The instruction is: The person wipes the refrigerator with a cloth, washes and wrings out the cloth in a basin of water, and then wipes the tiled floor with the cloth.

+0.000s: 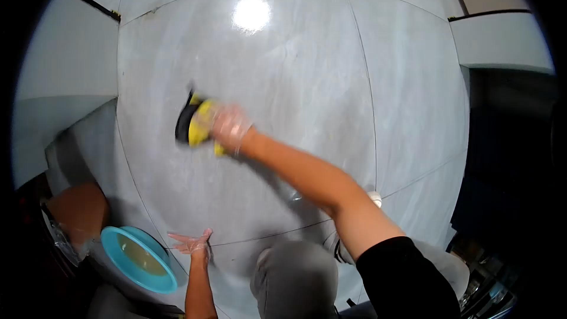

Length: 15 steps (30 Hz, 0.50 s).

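My right hand (231,127), in a clear plastic glove, is blurred and pressed on a yellow and black cloth (199,123) on the grey tiled floor (295,82). A small yellow part of the cloth shows below the wrist. Toward the bottom left, my left hand (192,243), also gloved, has its fingers spread and holds nothing. It is just right of a light blue basin (168,283) with murky water (140,255) in it. Whether the left hand touches the floor, I cannot tell.
White cabinet panels stand at the left (77,47) and right (505,41). A brown box-like thing (77,212) is behind the basin. My grey-trousered knee (298,277) is at the bottom, and a dark recess (508,153) lies on the right.
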Motion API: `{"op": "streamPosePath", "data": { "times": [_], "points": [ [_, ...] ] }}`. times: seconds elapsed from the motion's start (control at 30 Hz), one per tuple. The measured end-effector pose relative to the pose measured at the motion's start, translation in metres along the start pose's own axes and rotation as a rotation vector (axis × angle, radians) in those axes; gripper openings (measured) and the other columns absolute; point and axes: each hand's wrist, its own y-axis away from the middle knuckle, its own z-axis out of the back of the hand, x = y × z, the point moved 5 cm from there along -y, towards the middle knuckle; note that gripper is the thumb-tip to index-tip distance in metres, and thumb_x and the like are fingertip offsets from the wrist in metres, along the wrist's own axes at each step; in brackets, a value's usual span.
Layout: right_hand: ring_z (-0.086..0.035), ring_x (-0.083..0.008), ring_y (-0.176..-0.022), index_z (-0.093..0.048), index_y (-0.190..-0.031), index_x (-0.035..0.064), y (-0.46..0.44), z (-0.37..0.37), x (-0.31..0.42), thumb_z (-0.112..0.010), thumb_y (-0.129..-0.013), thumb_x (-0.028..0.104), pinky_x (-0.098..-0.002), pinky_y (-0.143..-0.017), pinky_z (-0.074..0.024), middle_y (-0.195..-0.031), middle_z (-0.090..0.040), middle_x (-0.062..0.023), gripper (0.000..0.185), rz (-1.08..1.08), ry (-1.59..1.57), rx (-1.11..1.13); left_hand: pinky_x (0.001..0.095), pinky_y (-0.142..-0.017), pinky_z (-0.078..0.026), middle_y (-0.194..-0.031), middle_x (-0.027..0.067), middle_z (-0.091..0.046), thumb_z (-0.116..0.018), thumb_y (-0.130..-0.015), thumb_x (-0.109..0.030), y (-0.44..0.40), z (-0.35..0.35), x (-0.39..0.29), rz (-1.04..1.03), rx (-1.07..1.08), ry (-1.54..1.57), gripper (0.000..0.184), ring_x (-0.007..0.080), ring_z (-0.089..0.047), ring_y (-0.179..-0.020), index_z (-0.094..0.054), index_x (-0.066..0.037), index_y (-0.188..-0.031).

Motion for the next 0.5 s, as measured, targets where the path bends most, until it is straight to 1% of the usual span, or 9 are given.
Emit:
{"op": "streamPosePath", "data": {
  "times": [0.03,0.07,0.1,0.13,0.17,0.23,0.37,0.43,0.5],
  "points": [
    [-0.063,-0.0322,-0.116,-0.054,-0.144,0.0193,-0.007,0.001,-0.053,-0.055,-0.090,0.018,-0.0489,-0.089,-0.0516,-0.127,-0.064,-0.0152,0.054,-0.102,0.228,-0.167,0.0588,-0.125,-0.005,-0.163,0.0337,0.022,-0.103,-0.051,-0.023,-0.005,-0.002,0.001,-0.041,-0.011,-0.015,0.167,0.0484,0.014,-0.154,0.022,-0.030,-0.161],
    [-0.068,-0.0317,-0.098,-0.064,-0.124,0.0167,-0.015,-0.010,-0.117,-0.052,-0.088,0.017,-0.0447,-0.074,-0.0545,-0.114,-0.069,-0.0147,0.038,-0.446,0.529,0.062,0.0593,-0.125,-0.004,-0.163,0.0347,0.022,-0.103,-0.051,-0.026,-0.013,0.001,0.006,-0.077,-0.018,-0.038,0.167,0.0485,0.013,-0.154,0.022,-0.029,-0.161],
    [-0.068,-0.0333,-0.080,-0.068,-0.104,0.0144,0.005,0.015,-0.185,-0.055,-0.089,0.020,-0.0438,-0.063,-0.0530,-0.095,-0.070,-0.0147,0.020,-0.419,0.378,-0.212,0.0597,-0.124,-0.003,-0.162,0.0356,0.022,-0.103,-0.051,-0.028,-0.015,0.003,0.018,-0.112,-0.020,-0.065,0.167,0.0486,0.012,-0.154,0.022,-0.028,-0.161],
    [-0.068,-0.0350,-0.081,-0.067,-0.104,0.0105,0.032,0.083,-0.216,-0.057,-0.092,0.025,-0.0476,-0.067,-0.0540,-0.096,-0.070,-0.0165,0.021,-0.602,0.141,-0.233,0.0598,-0.124,-0.001,-0.162,0.0362,0.022,-0.102,-0.053,-0.033,-0.001,0.007,0.002,-0.118,0.009,-0.094,0.164,0.0488,0.012,-0.154,0.022,-0.027,-0.161],
    [-0.067,-0.0369,-0.097,-0.063,-0.123,0.0086,0.071,0.096,-0.272,-0.058,-0.094,0.032,-0.0504,-0.081,-0.0545,-0.111,-0.069,-0.0207,0.038,-0.873,0.061,-0.046,0.0596,-0.124,-0.001,-0.162,0.0360,0.022,-0.102,-0.054,-0.034,0.000,0.001,0.004,-0.106,0.008,-0.103,0.163,0.0487,0.012,-0.154,0.021,-0.027,-0.161],
    [-0.064,-0.0415,-0.111,-0.046,-0.152,0.0160,0.166,0.125,-0.347,-0.053,-0.098,0.035,-0.0528,-0.097,-0.0489,-0.121,-0.066,-0.0264,0.058,-0.886,0.252,-0.154,0.0592,-0.124,0.000,-0.162,0.0357,0.022,-0.101,-0.055,-0.037,-0.011,0.005,0.012,-0.100,0.005,-0.124,0.161,0.0486,0.012,-0.154,0.020,-0.027,-0.162],
    [-0.062,-0.0394,-0.120,-0.037,-0.158,0.0191,0.341,0.149,-0.425,-0.048,-0.099,0.035,-0.0494,-0.103,-0.0475,-0.137,-0.061,-0.0218,0.062,-1.291,0.181,0.122,0.0588,-0.124,0.000,-0.164,0.0336,0.021,-0.101,-0.056,-0.036,-0.016,-0.002,0.012,-0.068,0.001,-0.032,0.160,0.0483,0.014,-0.154,0.019,-0.028,-0.162],
    [-0.063,-0.0391,-0.120,-0.037,-0.158,0.0195,0.405,0.098,-0.445,-0.047,-0.099,0.034,-0.0491,-0.102,-0.0486,-0.136,-0.062,-0.0216,0.061,-1.231,0.351,-0.019,0.0588,-0.124,-0.002,-0.164,0.0322,0.021,-0.101,-0.057,-0.033,-0.009,0.004,0.011,-0.069,0.002,0.020,0.160,0.0483,0.016,-0.154,0.019,-0.029,-0.162],
    [-0.064,-0.0385,-0.117,-0.041,-0.156,0.0201,0.357,0.121,-0.345,-0.048,-0.099,0.032,-0.0478,-0.100,-0.0502,-0.134,-0.063,-0.0198,0.059,-1.524,0.178,-0.236,0.0587,-0.124,-0.002,-0.165,0.0304,0.022,-0.101,-0.058,-0.032,-0.008,0.003,0.008,-0.056,-0.005,0.012,0.160,0.0483,0.017,-0.154,0.021,-0.030,-0.161]
  ]
}}
